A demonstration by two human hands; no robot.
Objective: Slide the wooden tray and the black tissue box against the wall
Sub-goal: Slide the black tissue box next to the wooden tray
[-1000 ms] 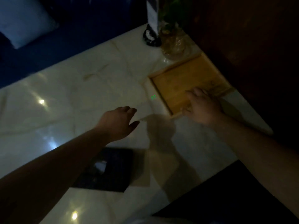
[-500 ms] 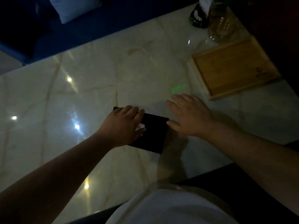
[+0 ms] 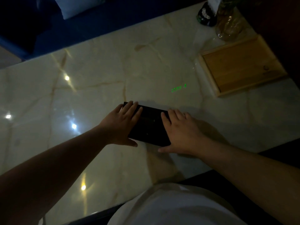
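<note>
The black tissue box (image 3: pixel 150 125) lies flat on the pale marble table (image 3: pixel 97 88), near the middle of the view. My left hand (image 3: pixel 121 124) clasps its left end, fingers laid over the top. My right hand (image 3: pixel 181 131) clasps its right end, thumb along the near side. The wooden tray (image 3: pixel 240 67) rests far to the right, its right edge at the dark wall (image 3: pixel 285 30). Neither hand touches the tray.
A glass vase (image 3: pixel 229 25) with a plant and a dark bottle (image 3: pixel 206 15) stand at the far right corner beyond the tray. A green light mark (image 3: pixel 178 88) glows on the marble. A blue seat with a pale cushion (image 3: pixel 78 5) lies past the table's far edge.
My right hand left the tray and came back to the tissue box. Both hands now hold the box's two ends; before, only the left rested on it.
</note>
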